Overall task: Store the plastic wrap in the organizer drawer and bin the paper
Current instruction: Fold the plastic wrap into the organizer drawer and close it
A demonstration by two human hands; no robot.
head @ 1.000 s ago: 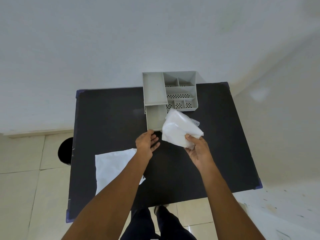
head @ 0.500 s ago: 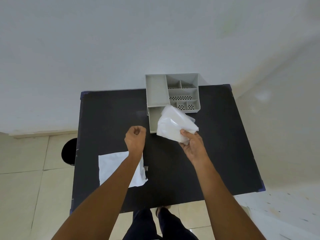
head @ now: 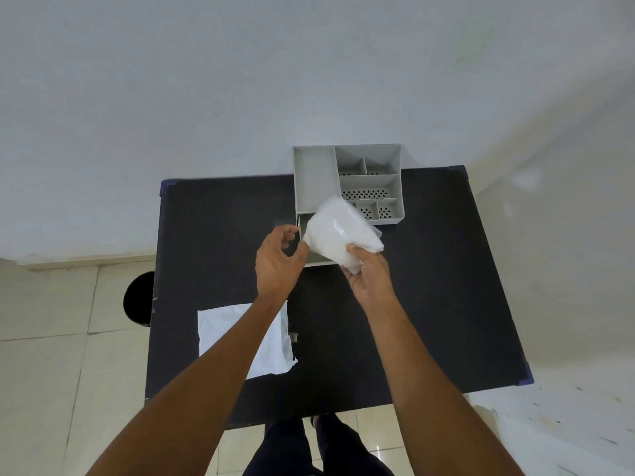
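My right hand grips a folded bundle of cloudy white plastic wrap and holds it over the pulled-out drawer of the grey organizer. The wrap hides most of the drawer. My left hand is at the drawer's left side, thumb and fingers curled and touching the wrap's left corner. A white sheet of paper lies flat on the black table near its front left, partly under my left forearm.
The organizer stands at the table's far edge against a white wall, with several small perforated compartments on its right. A round black bin sits on the tiled floor just left of the table. My legs show below the front edge.
My left hand went from a closed fist near the table's middle up to the wrap's left corner. My right hand carried the wrap slightly left, further over the drawer.
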